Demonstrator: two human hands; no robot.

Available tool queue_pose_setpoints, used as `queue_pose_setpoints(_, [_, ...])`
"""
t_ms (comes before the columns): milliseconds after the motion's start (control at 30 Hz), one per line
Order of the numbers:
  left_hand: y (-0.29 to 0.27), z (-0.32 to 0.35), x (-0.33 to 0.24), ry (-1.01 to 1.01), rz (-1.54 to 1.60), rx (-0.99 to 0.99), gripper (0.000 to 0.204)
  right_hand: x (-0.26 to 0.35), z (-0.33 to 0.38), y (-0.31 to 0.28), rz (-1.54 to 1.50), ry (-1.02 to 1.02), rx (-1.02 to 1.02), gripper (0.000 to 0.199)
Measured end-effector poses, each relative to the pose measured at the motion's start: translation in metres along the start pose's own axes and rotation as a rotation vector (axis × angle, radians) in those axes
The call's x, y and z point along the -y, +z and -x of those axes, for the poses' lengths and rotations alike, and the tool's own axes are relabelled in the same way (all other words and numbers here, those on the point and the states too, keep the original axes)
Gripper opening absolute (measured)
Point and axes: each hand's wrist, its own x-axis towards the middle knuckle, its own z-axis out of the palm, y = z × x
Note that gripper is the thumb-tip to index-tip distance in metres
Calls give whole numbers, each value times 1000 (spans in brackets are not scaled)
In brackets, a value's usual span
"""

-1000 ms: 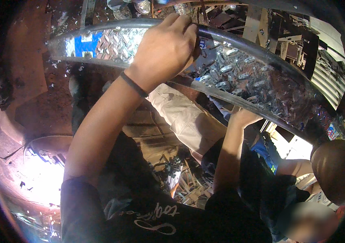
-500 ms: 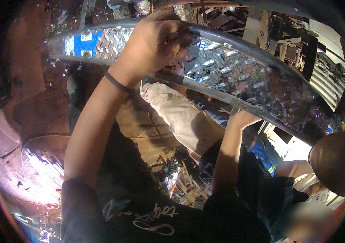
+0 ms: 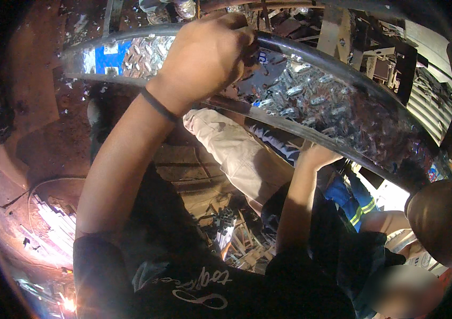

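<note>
A long curved metal panel (image 3: 337, 101) with a raised tread pattern and a dark tube-like rim crosses the upper part of the head view. My left hand (image 3: 210, 56), with a dark band at its wrist, is closed in a fist over the panel's middle. Its fingertips are turned away, so whatever they hold is hidden. My right hand (image 3: 319, 154) is at the panel's lower edge, right of the middle. Its fingers curl behind that edge and are mostly out of sight. A blue patch (image 3: 110, 57) shows on the panel's left part.
A beige cloth-covered leg (image 3: 231, 143) lies below the panel. Scrap strips (image 3: 247, 242) lie on the floor. At the lower right is another person wearing a brown rounded cap (image 3: 444, 220). Bright sparks (image 3: 68, 304) glow at the lower left, below pale metal bars (image 3: 53, 218).
My left fist has shifted slightly right and turned, showing more of its back. My right hand and the panel stay nearly in place. The glare at the lower left has dimmed.
</note>
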Motion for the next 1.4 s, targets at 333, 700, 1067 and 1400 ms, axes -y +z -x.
queue_pose_setpoints(333, [-1, 0, 5, -93, 203, 68, 24, 8, -2, 1, 131, -97, 43, 51])
queue_pose_setpoints(700, [0, 5, -15, -37, -2, -36, 29, 9, -2, 5, -9, -122, -43, 59])
queue_pose_setpoints(1067, [0, 17, -28, -4, -11, -46, 30, -19, -2, -11, 628, -449, 62, 71])
queue_pose_setpoints(1400, [9, 6, -35, 45, -151, 65, 42, 11, 1, -2, 194, -108, 59, 49])
